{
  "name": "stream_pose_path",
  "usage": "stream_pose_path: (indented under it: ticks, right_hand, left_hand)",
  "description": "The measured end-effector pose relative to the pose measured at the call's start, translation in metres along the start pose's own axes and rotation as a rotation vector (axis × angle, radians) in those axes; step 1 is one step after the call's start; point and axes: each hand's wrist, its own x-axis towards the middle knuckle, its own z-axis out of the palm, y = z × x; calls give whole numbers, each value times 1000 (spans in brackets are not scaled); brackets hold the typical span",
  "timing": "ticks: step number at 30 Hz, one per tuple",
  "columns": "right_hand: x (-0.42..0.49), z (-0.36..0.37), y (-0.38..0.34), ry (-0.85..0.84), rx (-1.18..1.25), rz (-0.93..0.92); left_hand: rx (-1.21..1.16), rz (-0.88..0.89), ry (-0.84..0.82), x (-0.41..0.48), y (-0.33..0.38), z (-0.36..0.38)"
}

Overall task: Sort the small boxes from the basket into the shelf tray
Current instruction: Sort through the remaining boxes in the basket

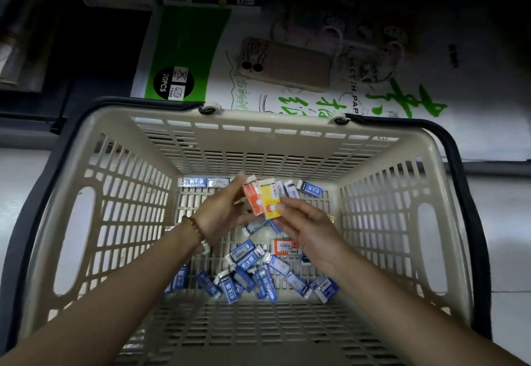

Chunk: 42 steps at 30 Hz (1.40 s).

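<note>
Head view: orange box [251,196] between pinching left fingers [240,184], yellow box [270,204] between pinching right fingers [285,208]

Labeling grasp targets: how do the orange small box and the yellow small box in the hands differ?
Colour: orange small cardboard box versus yellow small cardboard box.
Holder: left hand holds the orange box; right hand pinches the yellow box's lower edge.
Place: orange sits left of yellow, side by side.
Shared: similar size, white top ends, both above the beige plastic basket.
</note>
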Motion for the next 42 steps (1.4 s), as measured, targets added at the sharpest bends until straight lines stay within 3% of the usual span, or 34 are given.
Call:
stream_pose_path:
  ticks: [3,5,8,11,15,21,26,30,33,37,40,42]
  right_hand:
    - [-2,2,5,-38,-88,5]
    - [3,-7,-4,27,-264,-52]
    - [17,-37,-20,291,-882,-106]
    - [27,-55,-15,275,-1312,70]
    - [28,-61,-7,252,-1529,80]
    - [25,-64,-20,295,-1604,3]
    - [18,-56,-35,332,-1439,-130]
    - [5,-38,-60,359,-1041,-288]
    - [-5,-26,-69,299,-589,-216]
    - [-6,-4,-48,133,-203,-16]
    - [-5,10,-29,-42,-59,93]
    - [-3,7,-25,-68,-156,80]
  left_hand:
    - [120,38,-48,-2,-6,6]
    - [106,57,31,-3,-6,3]
    - [81,38,149,0,-2,-8]
    - [26,8,195,1,-2,-9]
    - [33,-31,171,-1,-4,-3]
    - [95,-42,110,-1,-4,-1]
    - [244,-35,118,1,-5,-1]
    - [123,-3,149,4,1,-1]
    - [5,-47,108,5,6,3]
    - [72,-58,-8,2,1,7]
    - [56,47,-89,1,-5,7]
    - [-24,85,-27,2,-4,7]
